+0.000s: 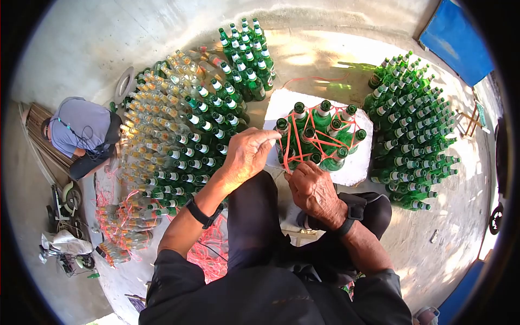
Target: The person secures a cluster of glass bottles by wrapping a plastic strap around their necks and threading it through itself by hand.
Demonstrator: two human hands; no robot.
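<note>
Several green glass bottles (pixel 309 134) stand upright in a tight group on a white board (pixel 355 170). Pink-red twine (pixel 295 138) criss-crosses around their necks. My left hand (pixel 248 154) is at the group's left edge, thumb and fingers pressed together beside the nearest left bottle neck; what they pinch, if anything, is too small to tell. At the group's near edge, my right hand (pixel 317 192) is closed on the twine, close to the front bottle. Both wrists wear black bands.
Many green bottles (pixel 409 132) stand at the right. More green and clear bottles (pixel 162 130) fill the left side. Loose pink twine (pixel 208 254) lies near my left leg. Another person (pixel 84 127) crouches at the far left. A blue panel (pixel 457 40) is at the upper right.
</note>
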